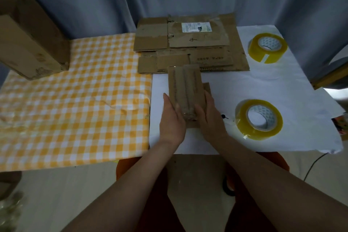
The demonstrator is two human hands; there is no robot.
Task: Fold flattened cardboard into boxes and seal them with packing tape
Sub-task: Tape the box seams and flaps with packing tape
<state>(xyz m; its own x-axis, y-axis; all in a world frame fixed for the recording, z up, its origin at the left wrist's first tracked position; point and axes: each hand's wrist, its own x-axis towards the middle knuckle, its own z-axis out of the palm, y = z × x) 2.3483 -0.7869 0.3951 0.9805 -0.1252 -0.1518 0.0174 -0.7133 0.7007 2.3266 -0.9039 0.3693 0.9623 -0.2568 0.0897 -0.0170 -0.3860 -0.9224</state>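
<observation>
small box [185, 90] between both hands

Small box [185, 92] sits mid-table on the sheet [263, 81], left hand [172, 118] on its left side, right hand [211, 117] on its right. Just behind it, at the far edge, lies the stack of flat cardboard [188, 47]. Right of the stack, far side, one tape roll [267, 47]; a second roll [259, 119] near, just right of the right hand. Checked cloth [75, 100] covers the table's left half, with a big box [28, 43] on its far left corner.
</observation>
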